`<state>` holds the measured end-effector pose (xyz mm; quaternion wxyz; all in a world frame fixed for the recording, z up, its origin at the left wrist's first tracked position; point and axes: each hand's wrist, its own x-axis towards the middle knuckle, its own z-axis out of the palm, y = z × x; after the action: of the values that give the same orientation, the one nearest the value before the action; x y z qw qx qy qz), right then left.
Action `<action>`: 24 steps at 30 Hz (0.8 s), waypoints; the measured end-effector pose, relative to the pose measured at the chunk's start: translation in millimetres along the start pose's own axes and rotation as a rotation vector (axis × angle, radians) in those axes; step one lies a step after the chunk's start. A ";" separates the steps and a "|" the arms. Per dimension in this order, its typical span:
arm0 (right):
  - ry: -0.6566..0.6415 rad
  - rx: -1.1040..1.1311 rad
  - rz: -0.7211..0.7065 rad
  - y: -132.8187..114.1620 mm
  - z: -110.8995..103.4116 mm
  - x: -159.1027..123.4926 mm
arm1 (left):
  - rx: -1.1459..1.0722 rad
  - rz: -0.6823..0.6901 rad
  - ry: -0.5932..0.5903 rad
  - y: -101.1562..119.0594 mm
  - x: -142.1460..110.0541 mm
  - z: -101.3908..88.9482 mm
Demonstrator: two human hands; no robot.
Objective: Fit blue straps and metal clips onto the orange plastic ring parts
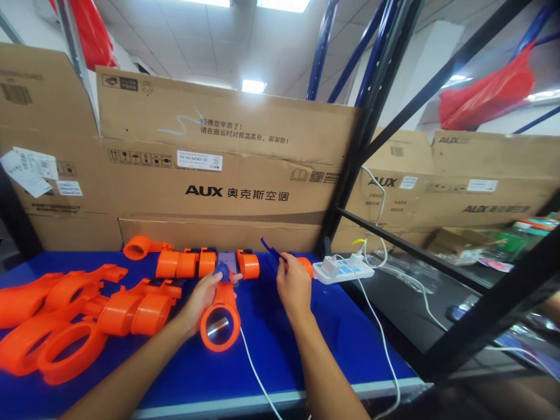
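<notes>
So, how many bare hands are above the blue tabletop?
2: the left hand, holding an orange plastic piece with a round ring end, and the right hand, pinching a narrow dark-blue strip.

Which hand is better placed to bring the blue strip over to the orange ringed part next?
Probably the right hand: it has the blue strip pinched in its fingertips, while the left hand is occupied holding the orange ringed part.
</notes>
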<state>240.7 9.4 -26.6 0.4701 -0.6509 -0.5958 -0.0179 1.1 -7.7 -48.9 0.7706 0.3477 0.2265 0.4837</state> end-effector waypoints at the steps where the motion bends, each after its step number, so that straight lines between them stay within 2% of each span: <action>1: 0.034 0.122 -0.008 -2.1 0.8 -0.5 | -0.013 0.033 -0.009 0.4 -2.3 2.0; 3: 0.052 0.437 -0.018 -7.3 4.1 -1.9 | -0.040 0.090 -0.026 0.3 -5.3 4.2; 6: -0.070 0.864 0.006 -15.3 11.1 -5.4 | -0.084 0.151 -0.047 -2.0 -5.6 2.4; 8: -0.206 1.004 0.029 -19.1 15.8 -8.4 | -0.105 0.170 -0.062 -4.0 -4.5 -0.6; 10: -0.313 1.049 0.035 -21.2 20.2 -11.8 | -0.114 0.188 -0.077 -5.3 -3.4 -3.1; 12: -0.316 1.009 0.009 -22.5 23.9 -15.4 | -0.113 0.200 -0.092 -5.6 -2.9 -4.0; 14: -0.200 0.865 -0.070 -23.4 25.6 -18.7 | -0.106 0.210 -0.103 -5.4 -2.8 -3.6; 16: -0.118 0.659 -0.226 -24.4 24.3 -21.3 | -0.093 0.216 -0.108 -5.2 -2.8 -2.8; 20: -0.241 0.369 -0.537 -25.5 17.6 -24.1 | -0.072 0.219 -0.114 -6.1 -3.0 -1.7; 24: -0.257 0.350 -0.565 -24.5 17.7 -23.9 | -0.068 0.218 -0.132 -7.4 -4.6 0.0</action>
<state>204.8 -1.3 -35.9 0.4722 -0.3671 -0.8006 0.0369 3.4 -14.0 -54.5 0.7381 0.3748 0.1197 0.5480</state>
